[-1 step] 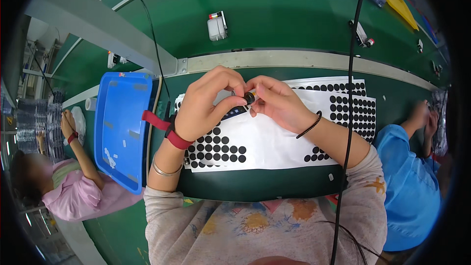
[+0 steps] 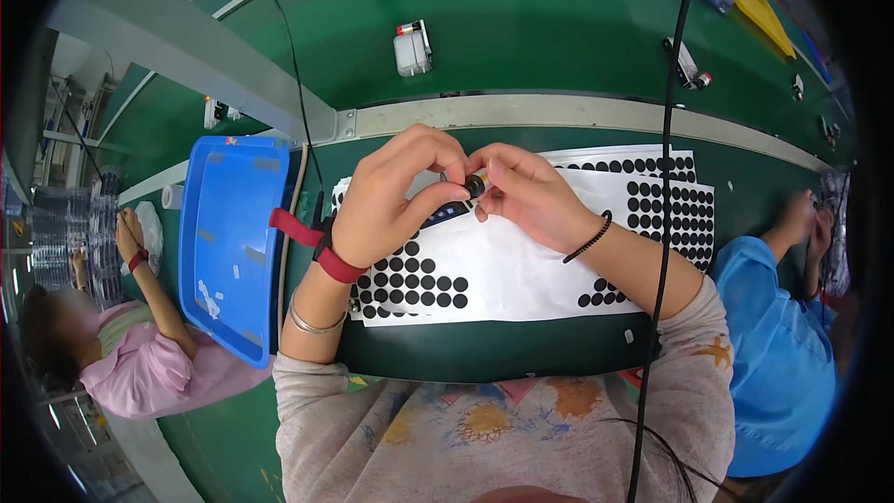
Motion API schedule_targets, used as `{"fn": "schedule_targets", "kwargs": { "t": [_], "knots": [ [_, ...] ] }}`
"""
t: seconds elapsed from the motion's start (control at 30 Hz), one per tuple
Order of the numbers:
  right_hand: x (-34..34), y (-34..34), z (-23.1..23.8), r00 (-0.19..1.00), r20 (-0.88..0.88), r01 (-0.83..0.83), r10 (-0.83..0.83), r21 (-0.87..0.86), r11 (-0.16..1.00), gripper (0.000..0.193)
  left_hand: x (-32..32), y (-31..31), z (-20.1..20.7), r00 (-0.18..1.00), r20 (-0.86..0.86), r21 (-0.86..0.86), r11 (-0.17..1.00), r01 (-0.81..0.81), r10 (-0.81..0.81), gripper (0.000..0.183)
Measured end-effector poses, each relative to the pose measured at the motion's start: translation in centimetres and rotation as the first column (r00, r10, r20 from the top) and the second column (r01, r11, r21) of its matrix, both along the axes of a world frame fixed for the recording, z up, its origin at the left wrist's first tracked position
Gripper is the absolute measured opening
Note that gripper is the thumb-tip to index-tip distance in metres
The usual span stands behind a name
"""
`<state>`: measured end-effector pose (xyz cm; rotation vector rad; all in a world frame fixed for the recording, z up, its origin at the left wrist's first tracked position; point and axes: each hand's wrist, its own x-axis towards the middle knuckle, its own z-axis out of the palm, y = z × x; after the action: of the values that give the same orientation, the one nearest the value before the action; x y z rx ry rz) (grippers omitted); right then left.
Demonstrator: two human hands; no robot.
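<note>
Above the sticker sheets, my left hand (image 2: 386, 191) and my right hand (image 2: 540, 200) meet at the fingertips. Both are closed on a small part with a round black end (image 2: 475, 186), a bit of yellow showing beside it. Fingers cover most of that part. Just under the left thumb a dark piece with pale bluish spots (image 2: 447, 213) shows; whether it joins the held part, I cannot tell. Beneath my hands lie white sheets (image 2: 521, 284) with rows of round black stickers, some rows partly peeled away, leaving bare white in the middle.
A blue tray (image 2: 190, 251) with white scraps stands left. Beyond a pale rail (image 2: 559, 112), a white device (image 2: 412, 51) sits on a green belt (image 2: 540, 33); more sit right. A black cable (image 2: 667, 186) hangs at right. Co-workers in pink (image 2: 158, 363) and blue (image 2: 773, 345) flank me.
</note>
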<state>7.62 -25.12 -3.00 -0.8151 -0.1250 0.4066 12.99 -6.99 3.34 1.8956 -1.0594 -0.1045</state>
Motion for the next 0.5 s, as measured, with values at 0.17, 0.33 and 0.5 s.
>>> {"fn": "schedule_targets", "kwargs": {
  "t": [0.17,0.33,0.5],
  "knots": [
    [0.04,0.03,0.04,1.0,0.002,-0.01,0.01,0.009,1.0,0.028,0.07,0.14,-0.03,1.0,-0.017,0.003,1.0,0.013,-0.013,0.013],
    [-0.07,0.04,0.49,0.999,0.024,-0.02,0.021,-0.036,0.999,0.028,-0.24,-0.12,-0.01,1.0,-0.02,0.018,1.0,-0.02,0.021,0.014],
    [-0.09,-0.03,0.14,0.993,0.118,0.034,-0.022,-0.1,0.994,0.023,0.2,-0.26,-0.45,0.998,0.056,0.046,0.999,0.015,-0.017,0.027]
  ]
}}
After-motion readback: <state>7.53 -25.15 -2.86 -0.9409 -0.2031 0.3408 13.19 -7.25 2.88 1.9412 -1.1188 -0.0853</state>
